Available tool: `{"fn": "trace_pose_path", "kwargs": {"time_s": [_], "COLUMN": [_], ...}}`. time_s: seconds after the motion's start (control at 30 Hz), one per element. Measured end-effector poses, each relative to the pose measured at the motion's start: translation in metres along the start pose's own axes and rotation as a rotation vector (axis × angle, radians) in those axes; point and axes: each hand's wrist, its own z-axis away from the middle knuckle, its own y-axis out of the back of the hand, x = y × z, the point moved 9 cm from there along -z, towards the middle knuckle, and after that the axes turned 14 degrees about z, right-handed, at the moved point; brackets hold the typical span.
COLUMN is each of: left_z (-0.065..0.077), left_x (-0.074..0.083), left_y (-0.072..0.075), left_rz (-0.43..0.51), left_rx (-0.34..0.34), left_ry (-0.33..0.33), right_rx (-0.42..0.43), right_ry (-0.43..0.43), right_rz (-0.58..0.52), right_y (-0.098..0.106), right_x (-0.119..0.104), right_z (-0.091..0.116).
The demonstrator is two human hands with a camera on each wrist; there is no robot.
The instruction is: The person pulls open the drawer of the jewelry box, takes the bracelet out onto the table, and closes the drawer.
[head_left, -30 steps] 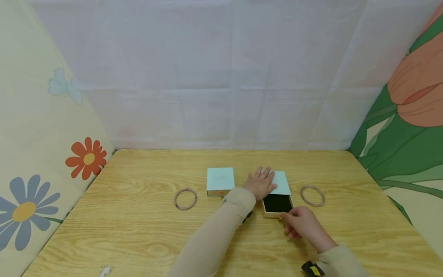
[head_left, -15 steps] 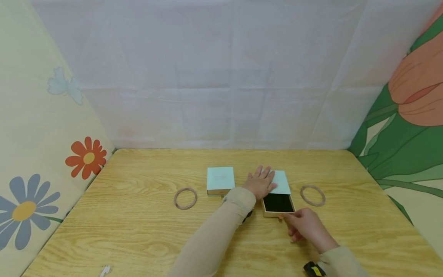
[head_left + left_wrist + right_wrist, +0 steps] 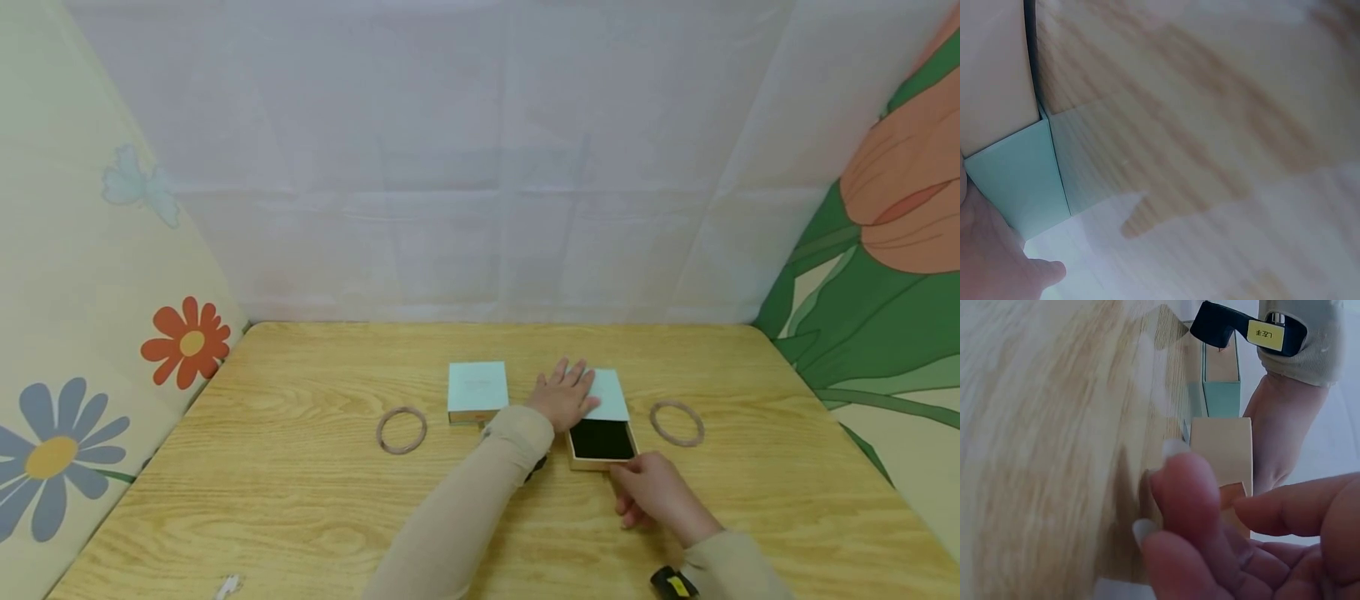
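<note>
In the head view a pale blue drawer box (image 3: 611,398) lies on the table, its cream drawer (image 3: 588,465) pulled out toward me, showing a black lining (image 3: 602,439). My left hand (image 3: 564,402) rests on the top of this box with its fingers spread. At the drawer's front my right hand (image 3: 654,487) has its thumb and index finger at a small tan pull tab (image 3: 1232,495), pinching it as seen in the right wrist view. The other fingers curl loosely below. A second blue box (image 3: 477,387) sits to the left with its drawer in.
One bangle (image 3: 401,431) lies left of the boxes and another bangle (image 3: 677,423) lies right of them. A small white object (image 3: 227,586) is near the table's front left. A white cloth (image 3: 480,167) hangs behind the wood-grain table (image 3: 300,500).
My right hand shifted slightly right, baring the pull tab half a second ago, then came back left over it. The left hand and both boxes stay in place.
</note>
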Motion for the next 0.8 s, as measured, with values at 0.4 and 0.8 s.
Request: {"fn": "trace_pose_path", "kwargs": {"time_s": [0.4,0.8], "left_z": [0.0061,0.0077], "left_x": [0.0037,0.0040], "left_y": [0.0046,0.0047], "left_rz": [-0.007,-0.006], "left_rx": [0.003,0.001], "left_ry": [-0.002,-0.002], "right_rx": [-0.010,-0.009], "right_ry": [0.000,-0.015], "right_rz": [0.021,0.059], "right_y": [-0.0051,-0.0080], "right_x": [-0.0023,-0.0046], "right_z": [-0.0016,-0.0041]}}
